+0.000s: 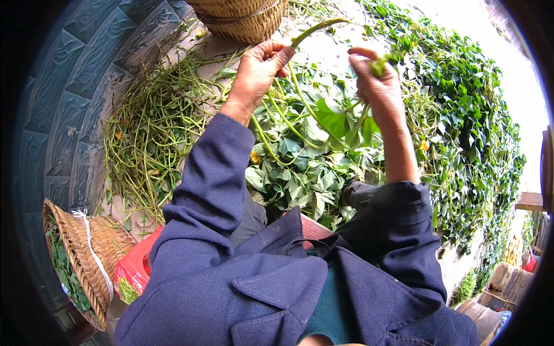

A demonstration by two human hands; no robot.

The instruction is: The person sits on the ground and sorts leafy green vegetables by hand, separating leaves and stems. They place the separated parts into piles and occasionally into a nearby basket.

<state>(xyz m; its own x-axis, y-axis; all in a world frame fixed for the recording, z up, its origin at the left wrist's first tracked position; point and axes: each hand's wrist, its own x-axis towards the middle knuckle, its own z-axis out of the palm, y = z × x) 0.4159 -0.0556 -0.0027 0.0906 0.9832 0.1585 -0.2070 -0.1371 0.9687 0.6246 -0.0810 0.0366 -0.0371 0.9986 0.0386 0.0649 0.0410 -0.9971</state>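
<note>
My left hand (pixel 262 71) pinches a green vine stem (pixel 318 30), whose thick end curves up to the right while thin leaf stalks hang below. To its right, my right hand (pixel 377 82) is closed around a small bunch of green stalks (pixel 378 67); broad green leaves hang just beneath it. Below both hands lies a heap of leafy vine cuttings (pixel 303 168) between the knees. At the left a tangled pile of bare green stalks (pixel 147 129) spreads over the floor.
A woven basket (pixel 242 19) stands ahead. Another tilted woven basket (pixel 82 255) with leaves inside is at the lower left, beside a red container (pixel 136 259). A long bank of leafy vines (pixel 467 129) runs along the right. Blue-grey tiles (pixel 65 108) line the left side.
</note>
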